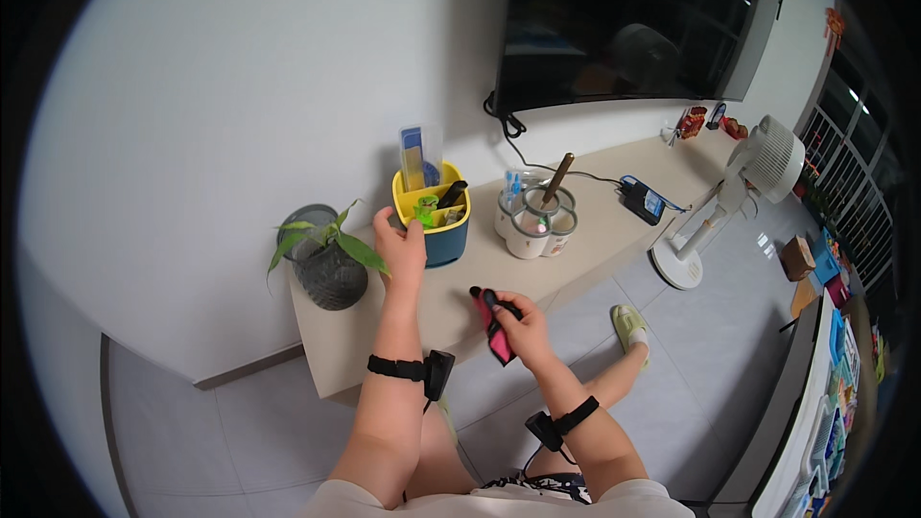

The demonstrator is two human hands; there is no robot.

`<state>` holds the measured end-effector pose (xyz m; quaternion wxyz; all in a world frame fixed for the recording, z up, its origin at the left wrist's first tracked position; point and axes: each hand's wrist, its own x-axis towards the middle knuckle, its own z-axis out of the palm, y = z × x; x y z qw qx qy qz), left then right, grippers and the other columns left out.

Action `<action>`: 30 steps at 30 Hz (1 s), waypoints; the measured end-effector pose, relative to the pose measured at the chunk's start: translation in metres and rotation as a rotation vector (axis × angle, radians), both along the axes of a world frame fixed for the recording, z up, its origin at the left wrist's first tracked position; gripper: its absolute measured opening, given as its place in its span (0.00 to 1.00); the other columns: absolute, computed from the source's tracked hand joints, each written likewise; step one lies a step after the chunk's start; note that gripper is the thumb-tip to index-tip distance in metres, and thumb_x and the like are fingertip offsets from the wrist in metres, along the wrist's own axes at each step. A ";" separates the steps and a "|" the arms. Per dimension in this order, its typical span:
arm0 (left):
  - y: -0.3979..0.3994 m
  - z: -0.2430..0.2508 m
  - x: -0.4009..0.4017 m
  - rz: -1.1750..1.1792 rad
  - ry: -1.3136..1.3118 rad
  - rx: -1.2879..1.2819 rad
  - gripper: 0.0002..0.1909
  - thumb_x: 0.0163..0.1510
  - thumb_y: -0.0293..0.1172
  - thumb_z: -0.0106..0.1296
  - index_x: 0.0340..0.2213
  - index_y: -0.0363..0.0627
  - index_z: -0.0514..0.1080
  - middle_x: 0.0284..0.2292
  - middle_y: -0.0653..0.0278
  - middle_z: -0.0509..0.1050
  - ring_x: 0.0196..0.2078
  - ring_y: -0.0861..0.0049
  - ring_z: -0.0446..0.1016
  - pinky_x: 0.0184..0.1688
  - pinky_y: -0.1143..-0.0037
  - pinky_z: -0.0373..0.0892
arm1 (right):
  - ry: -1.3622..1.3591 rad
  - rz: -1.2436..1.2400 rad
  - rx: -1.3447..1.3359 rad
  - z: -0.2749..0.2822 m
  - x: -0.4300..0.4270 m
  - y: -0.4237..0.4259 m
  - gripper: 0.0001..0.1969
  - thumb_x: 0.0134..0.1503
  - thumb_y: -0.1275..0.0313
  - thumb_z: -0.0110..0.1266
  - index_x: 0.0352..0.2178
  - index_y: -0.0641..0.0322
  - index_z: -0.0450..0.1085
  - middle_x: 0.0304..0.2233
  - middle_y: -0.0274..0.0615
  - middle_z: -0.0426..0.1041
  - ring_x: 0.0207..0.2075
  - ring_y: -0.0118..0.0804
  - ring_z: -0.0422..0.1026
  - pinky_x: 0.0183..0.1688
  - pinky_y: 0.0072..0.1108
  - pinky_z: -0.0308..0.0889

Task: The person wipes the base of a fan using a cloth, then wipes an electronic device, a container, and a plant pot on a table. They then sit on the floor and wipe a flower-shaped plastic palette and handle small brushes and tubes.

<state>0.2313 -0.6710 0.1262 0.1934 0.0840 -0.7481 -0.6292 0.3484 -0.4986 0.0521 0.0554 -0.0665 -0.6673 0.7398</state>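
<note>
My left hand (401,248) is at the left front corner of a blue desk organizer (447,247) with a yellow divided top, its thumb and fingers around that corner. The organizer holds a clear case with blue and yellow pieces (419,158), a bright green item (426,210) and a black item (452,194). In my right hand (526,331) is a crumpled pink cloth-like item with black edging (498,340), above the front edge of the pale cabinet top (450,313). My fingers hide part of it.
A leafy plant in a dark ribbed vase (331,277) stands on the left. Right of the organizer is a white multi-cup holder (529,241), then a black box with cables (642,203). A television (611,29) hangs above; a white fan (766,158) stands beyond.
</note>
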 end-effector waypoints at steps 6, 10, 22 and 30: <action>-0.013 0.020 0.000 -0.303 -0.338 0.104 0.27 0.50 0.35 0.44 0.51 0.43 0.56 0.25 0.58 0.68 0.14 0.75 0.70 0.15 0.78 0.67 | 0.056 -0.103 -0.556 -0.006 -0.018 0.019 0.15 0.57 0.76 0.42 0.47 0.65 0.62 0.36 0.39 0.71 0.32 0.27 0.72 0.34 0.18 0.69; -0.009 0.013 -0.010 -0.284 -0.401 0.061 0.24 0.52 0.42 0.41 0.50 0.52 0.57 0.23 0.61 0.64 0.14 0.72 0.68 0.15 0.75 0.66 | 0.043 -0.101 -0.655 -0.004 -0.025 0.012 0.16 0.57 0.75 0.40 0.48 0.65 0.60 0.36 0.40 0.71 0.34 0.30 0.72 0.36 0.21 0.70; 0.002 0.010 -0.030 -0.242 -0.594 0.282 0.24 0.49 0.44 0.48 0.44 0.46 0.60 0.26 0.61 0.66 0.21 0.65 0.71 0.25 0.65 0.70 | 0.012 -0.065 -0.703 -0.008 -0.018 0.021 0.14 0.57 0.75 0.43 0.46 0.66 0.62 0.34 0.38 0.71 0.32 0.27 0.71 0.35 0.19 0.69; -0.006 0.010 -0.023 -0.286 -0.539 0.229 0.14 0.52 0.27 0.38 0.41 0.35 0.62 0.24 0.53 0.68 0.20 0.60 0.73 0.26 0.62 0.74 | 0.143 -0.218 -0.592 -0.007 -0.021 0.006 0.14 0.57 0.74 0.47 0.46 0.68 0.62 0.40 0.41 0.69 0.38 0.27 0.68 0.41 0.18 0.65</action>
